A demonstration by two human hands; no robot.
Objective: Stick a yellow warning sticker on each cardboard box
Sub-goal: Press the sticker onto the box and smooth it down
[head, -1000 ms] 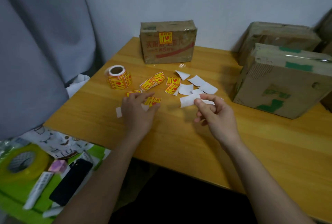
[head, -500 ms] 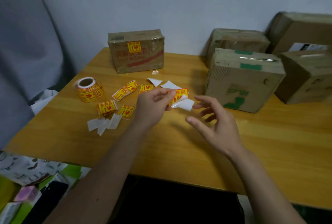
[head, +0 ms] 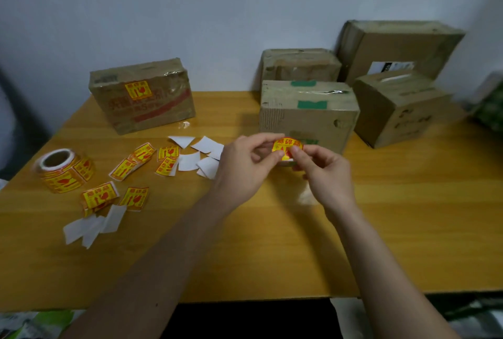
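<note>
A yellow warning sticker [head: 286, 145] with red print is pinched between my left hand [head: 246, 167] and my right hand [head: 325, 172], just in front of a cardboard box with green tape [head: 309, 113]. A box at the back left [head: 141, 94] carries a yellow sticker on its front. Three more cardboard boxes stand at the back right: a low one [head: 299, 65], a big one [head: 397, 45] and one nearer [head: 400, 107]. A sticker roll [head: 64, 171] lies at the left.
Loose yellow stickers [head: 136, 159] and white backing papers [head: 201, 156] are scattered over the wooden table [head: 272, 243]. More backing scraps [head: 92, 225] lie near the left front. A white wall rises behind the boxes. Clutter shows below the table's front edge.
The view has swung right. My left hand carried a sticker toward the green-taped box, and my right hand, open half a second ago, now grips the sticker too.
</note>
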